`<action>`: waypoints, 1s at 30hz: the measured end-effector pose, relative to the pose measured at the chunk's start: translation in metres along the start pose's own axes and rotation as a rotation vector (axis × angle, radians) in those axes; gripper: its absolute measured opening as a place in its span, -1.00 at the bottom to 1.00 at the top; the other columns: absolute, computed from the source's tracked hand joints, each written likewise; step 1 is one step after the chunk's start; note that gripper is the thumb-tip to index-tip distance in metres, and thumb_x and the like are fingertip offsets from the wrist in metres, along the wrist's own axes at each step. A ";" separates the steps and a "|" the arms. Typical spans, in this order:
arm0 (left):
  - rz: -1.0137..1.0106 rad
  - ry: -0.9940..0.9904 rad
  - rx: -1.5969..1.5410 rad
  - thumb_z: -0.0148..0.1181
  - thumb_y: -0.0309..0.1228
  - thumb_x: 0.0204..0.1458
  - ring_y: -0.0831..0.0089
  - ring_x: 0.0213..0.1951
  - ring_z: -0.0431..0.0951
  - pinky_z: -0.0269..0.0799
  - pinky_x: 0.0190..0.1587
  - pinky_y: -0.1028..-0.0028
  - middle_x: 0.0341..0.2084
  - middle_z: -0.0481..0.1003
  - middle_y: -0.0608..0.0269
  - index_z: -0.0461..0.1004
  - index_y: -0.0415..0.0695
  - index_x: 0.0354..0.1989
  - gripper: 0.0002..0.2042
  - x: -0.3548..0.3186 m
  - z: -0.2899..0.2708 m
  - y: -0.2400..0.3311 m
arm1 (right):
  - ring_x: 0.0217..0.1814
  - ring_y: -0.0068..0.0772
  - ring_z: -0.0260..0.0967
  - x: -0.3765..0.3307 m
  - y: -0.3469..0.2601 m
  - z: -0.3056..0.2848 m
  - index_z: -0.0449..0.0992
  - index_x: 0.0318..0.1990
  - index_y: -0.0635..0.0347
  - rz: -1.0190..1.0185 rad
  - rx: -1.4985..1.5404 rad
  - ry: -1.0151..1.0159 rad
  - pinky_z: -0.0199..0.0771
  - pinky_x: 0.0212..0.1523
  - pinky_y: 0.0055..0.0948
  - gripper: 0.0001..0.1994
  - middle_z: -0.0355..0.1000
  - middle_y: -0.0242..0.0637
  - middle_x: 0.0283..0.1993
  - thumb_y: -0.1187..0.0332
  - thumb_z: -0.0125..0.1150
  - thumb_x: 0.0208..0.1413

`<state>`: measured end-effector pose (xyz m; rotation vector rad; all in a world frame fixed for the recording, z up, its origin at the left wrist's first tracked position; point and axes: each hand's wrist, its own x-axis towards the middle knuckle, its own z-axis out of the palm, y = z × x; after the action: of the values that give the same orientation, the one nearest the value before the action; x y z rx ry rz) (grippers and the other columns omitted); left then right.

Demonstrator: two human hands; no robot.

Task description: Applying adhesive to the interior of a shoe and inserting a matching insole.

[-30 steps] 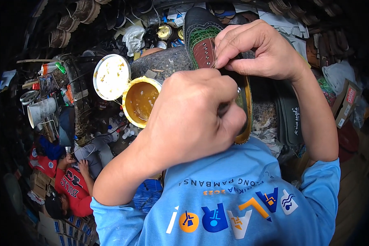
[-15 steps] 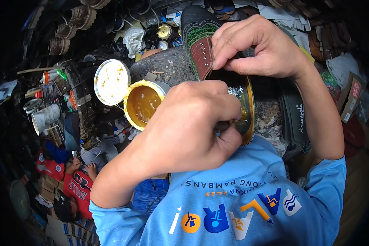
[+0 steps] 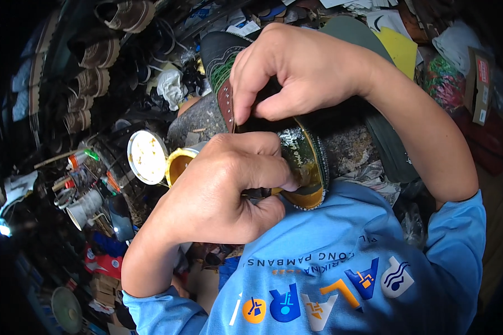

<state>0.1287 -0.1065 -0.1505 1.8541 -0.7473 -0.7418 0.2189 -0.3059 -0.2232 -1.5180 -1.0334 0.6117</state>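
A shoe upper [image 3: 222, 105] with a black toe, green patterned band and brown eyelet flap lies across a dark, stained block. My right hand [image 3: 296, 72] is closed above it, thumb and fingertips pinching the edge of the brown flap. My left hand [image 3: 223, 184] is closed round a thin stick-like tool [image 3: 258, 193], whose working end is hidden by my fingers. That hand rests against the heel end, where the inner lining [image 3: 299, 151] looks wet and shiny with yellowish glue. Beside my left wrist stands an opened can [image 3: 179, 164] of amber glue, partly covered by the hand.
The can's smeared round lid [image 3: 147, 157] hangs open to its left. Dark green sheets [image 3: 394, 145] lie right of the block [image 3: 198, 120]. A white mug [image 3: 85, 210] and small tools are at the left. Brown shoes [image 3: 92, 53] hang upper left; a carton [image 3: 479, 84] stands far right.
The view has shifted, so the shoe upper and both hands now appear further left. My left hand covers more of the can. The right hand keeps its pinch on the flap.
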 end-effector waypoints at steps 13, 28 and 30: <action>-0.051 -0.318 0.185 0.26 -0.58 -0.35 0.17 -0.35 0.62 0.54 -0.30 0.29 -0.40 0.55 0.15 0.72 -0.20 -0.33 -0.70 0.024 -0.022 0.021 | -0.24 -0.27 0.65 0.001 -0.002 0.001 0.78 -0.23 0.18 0.006 -0.026 0.010 0.61 -0.15 -0.34 -0.70 0.70 -0.16 -0.28 0.45 0.28 -0.18; -0.024 -0.011 0.740 0.27 -0.71 -0.38 0.10 -0.35 0.57 0.51 -0.36 0.23 -0.43 0.46 0.08 0.64 -0.27 -0.32 -0.67 0.004 0.005 0.029 | -0.26 -0.38 0.62 0.003 -0.005 -0.004 0.79 -0.19 0.12 0.068 -0.042 -0.046 0.57 -0.17 -0.38 -0.77 0.71 -0.24 -0.30 0.37 0.38 -0.03; -0.025 0.088 0.662 0.29 -0.67 -0.38 0.15 -0.40 0.56 0.48 -0.41 0.25 -0.42 0.47 0.06 0.66 -0.24 -0.33 -0.69 -0.009 0.024 0.038 | -0.22 -0.37 0.64 0.003 -0.002 -0.004 0.79 -0.16 0.13 -0.002 -0.021 -0.041 0.59 -0.14 -0.38 -0.75 0.71 -0.23 -0.26 0.38 0.38 -0.03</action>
<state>0.0982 -0.1257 -0.1219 2.4713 -0.9925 -0.4456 0.2232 -0.3056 -0.2201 -1.5284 -1.0750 0.6345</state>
